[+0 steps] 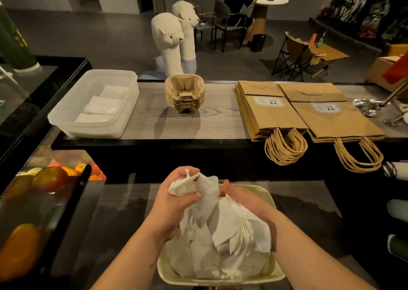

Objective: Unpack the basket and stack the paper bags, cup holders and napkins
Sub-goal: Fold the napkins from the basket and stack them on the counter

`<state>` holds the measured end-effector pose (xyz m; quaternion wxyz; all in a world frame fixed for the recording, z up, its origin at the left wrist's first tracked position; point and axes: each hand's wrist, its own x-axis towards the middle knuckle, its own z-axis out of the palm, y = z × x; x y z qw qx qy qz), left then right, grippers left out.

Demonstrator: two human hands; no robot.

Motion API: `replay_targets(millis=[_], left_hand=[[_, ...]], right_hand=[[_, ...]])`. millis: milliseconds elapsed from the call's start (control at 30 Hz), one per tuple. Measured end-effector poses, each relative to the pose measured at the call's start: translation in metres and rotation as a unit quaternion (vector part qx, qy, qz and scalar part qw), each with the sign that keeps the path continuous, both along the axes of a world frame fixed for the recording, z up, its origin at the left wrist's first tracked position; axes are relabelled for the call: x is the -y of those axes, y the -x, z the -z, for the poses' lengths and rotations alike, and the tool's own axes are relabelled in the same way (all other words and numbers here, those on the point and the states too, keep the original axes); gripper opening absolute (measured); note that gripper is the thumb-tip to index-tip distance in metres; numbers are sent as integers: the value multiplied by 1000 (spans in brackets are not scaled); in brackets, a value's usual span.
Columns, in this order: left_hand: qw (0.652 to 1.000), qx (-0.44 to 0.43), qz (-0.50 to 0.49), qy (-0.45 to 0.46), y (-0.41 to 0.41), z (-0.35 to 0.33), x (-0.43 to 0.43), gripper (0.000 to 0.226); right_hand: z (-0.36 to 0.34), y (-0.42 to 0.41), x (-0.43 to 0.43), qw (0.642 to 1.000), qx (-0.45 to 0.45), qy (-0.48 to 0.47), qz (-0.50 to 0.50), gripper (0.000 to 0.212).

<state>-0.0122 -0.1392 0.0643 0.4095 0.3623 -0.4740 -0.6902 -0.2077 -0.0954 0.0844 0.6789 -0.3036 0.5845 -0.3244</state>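
Napkins [220, 230]: a loose, crumpled white bundle sitting in the basket [262, 193] on the lower counter [123, 201], directly before the person. Left grip [176, 199] pinches a wad at the top; right grip [245, 201] curls round the bundle's right flank. Judged very light, limp, easily torn and prone to shedding sheets. Best held low from both sides and compressed, not lifted by one corner. Not determinable: the right fingertips, behind paper; the basket floor and anything beneath the bundle; the sheet count.
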Motion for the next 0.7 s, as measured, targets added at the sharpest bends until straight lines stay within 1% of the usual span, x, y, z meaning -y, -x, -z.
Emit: replay_targets(millis=[33,100,133,167,233,267,367,500,633,700], left_hand=[[1000,-2,-4,0,1,2,-2,39],[1000,-7,-18,-4,3,3,-6,37],[1000,-4,-29,-6,3,3,-9,35],[999,2,-40,-10,3,4,-11,33],[998,5,-57,-22,0,5,-13,27],[998,-1,-62,-33,-1,5,-14,25],[995,-5,-79,-60,-3,5,-13,33],[992,-21,-98,-81,1,2,-11,23],[991,5,-123,-42,3,-1,-13,18],[991,-9,-130,-28,1,-3,-16,18]], right_hand=[[2,0,1,1000,17,-17,14,39],[1,-3,1,994,78,-49,60,32],[1,-4,2,993,87,-45,71,28],[1,-5,2,993,84,-32,77,24],[1,-3,4,994,47,14,98,18],[1,-3,5,994,23,34,105,19],[-3,-1,7,992,-18,78,94,19],[-7,-2,8,989,-46,115,75,19],[-9,-4,6,985,-56,138,86,14],[-10,-1,3,985,-54,140,86,13]])
